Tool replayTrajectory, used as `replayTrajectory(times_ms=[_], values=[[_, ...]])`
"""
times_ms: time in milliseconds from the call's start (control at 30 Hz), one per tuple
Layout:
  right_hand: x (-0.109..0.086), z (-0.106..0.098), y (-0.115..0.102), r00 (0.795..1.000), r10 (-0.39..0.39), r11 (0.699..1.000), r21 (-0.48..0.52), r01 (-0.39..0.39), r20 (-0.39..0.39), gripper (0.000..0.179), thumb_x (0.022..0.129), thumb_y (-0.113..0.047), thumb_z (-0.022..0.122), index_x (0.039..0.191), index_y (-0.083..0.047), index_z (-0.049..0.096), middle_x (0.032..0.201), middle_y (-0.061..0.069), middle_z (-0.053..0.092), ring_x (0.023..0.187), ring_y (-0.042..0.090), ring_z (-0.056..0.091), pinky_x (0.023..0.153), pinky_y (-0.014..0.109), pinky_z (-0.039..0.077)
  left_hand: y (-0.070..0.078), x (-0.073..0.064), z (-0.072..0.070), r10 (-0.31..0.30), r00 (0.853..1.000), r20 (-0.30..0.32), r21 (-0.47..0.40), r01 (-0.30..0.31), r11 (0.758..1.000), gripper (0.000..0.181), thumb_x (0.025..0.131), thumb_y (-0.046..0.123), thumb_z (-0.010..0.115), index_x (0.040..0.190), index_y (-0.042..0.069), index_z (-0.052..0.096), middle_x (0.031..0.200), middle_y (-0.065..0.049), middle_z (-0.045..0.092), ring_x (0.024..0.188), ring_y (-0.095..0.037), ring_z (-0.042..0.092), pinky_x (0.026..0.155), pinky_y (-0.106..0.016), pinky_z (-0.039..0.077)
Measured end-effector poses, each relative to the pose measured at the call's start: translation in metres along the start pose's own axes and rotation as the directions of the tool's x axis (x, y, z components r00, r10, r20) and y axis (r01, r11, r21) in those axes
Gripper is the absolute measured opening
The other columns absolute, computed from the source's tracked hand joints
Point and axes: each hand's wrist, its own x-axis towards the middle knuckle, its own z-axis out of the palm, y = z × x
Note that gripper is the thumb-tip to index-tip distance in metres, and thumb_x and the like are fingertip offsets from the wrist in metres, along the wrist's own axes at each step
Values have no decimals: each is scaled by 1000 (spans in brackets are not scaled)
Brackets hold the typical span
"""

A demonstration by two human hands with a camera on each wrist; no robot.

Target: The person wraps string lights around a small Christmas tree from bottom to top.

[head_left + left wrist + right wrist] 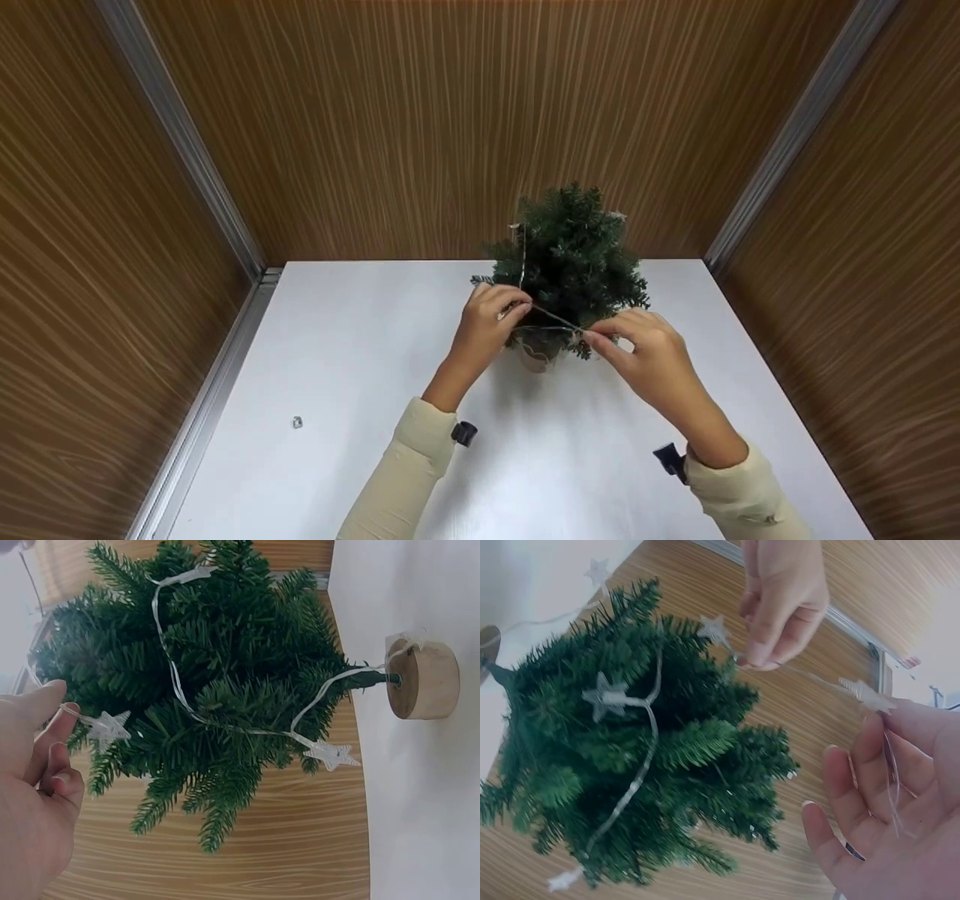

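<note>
A small green artificial Christmas tree (574, 247) stands on the table with a round wooden base (433, 682). Around its branches runs a clear-wired string of star lights; one star (606, 696) lies against the needles, and another star (330, 755) hangs near the trunk. In front of the tree, my left hand (484, 322) pinches the light string between thumb and forefinger, a star (109, 729) dangling beside the fingertips. To its right, my right hand (649, 352) pinches the same string at a star (866, 696). A length of wire (556, 317) stretches between both hands, and loose wire crosses the right palm.
A small clear object (297, 422) lies on the white table (337, 337) at the left. Wood-grain panels (450, 127) rise behind the table and at both sides, with metal strips along the corners. The tree stands close to the back panel.
</note>
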Motion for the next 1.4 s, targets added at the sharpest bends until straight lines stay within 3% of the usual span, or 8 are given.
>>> replayTrajectory(times_ms=[300, 633, 833, 1067, 1267, 1400], values=[[4, -31, 4, 999, 14, 990, -139, -7, 50, 7, 83, -9, 82, 88, -13, 80, 82, -2, 73, 78, 15, 65, 63, 36, 50, 1, 2, -3, 4, 999, -32, 22, -3, 1000, 14, 96, 27, 69, 102, 16, 76, 109, 6, 73, 92, -14, 53, 81, -32, 46], [18, -48, 29, 999, 0, 941, -337, 18, 53, 4, 86, -9, 78, 88, -12, 80, 81, 2, 76, 77, 22, 65, 58, 39, 49, 10, 10, -3, 2, 1000, 6, 31, -2, 1000, 18, 99, 31, 65, 106, 19, 76, 111, 7, 71, 96, -12, 53, 86, -31, 47], [33, -57, 42, 999, 40, 941, -337, -36, 5, 4, 90, -14, 76, 89, -12, 79, 85, 5, 76, 77, 24, 63, 59, 43, 48, 15, 14, -3, 12, 1000, 12, 30, -12, 999, 18, 99, 31, 65, 107, 20, 76, 109, 7, 71, 96, -13, 54, 98, -36, 48], [55, -59, 52, 998, 3, 938, -347, -23, -59, 8, 92, -14, 74, 92, -7, 78, 82, 10, 73, 73, 28, 60, 59, 44, 45, 20, 20, 0, 21, 1000, 13, 53, -22, 998, 17, 99, 28, 66, 107, 18, 77, 109, 6, 72, 92, -13, 52, 81, -29, 48], [79, -60, 54, 995, -34, 941, -338, -1, -96, 11, 96, -14, 70, 94, -5, 76, 83, 12, 72, 75, 30, 60, 64, 46, 46, 24, 24, 3, 32, 999, 20, 88, -34, 996, 20, 99, 30, 65, 109, 17, 77, 110, 6, 73, 91, -13, 52, 80, -28, 48], [97, -56, 55, 986, -103, 931, -361, 50, -129, 14, 98, -14, 67, 94, -3, 76, 82, 14, 71, 73, 33, 60, 65, 46, 46, 25, 25, 5, 22, 999, 29, 99, -25, 995, 22, 100, 32, 63, 110, 18, 78, 111, 7, 73, 91, -12, 52, 80, -27, 47]])
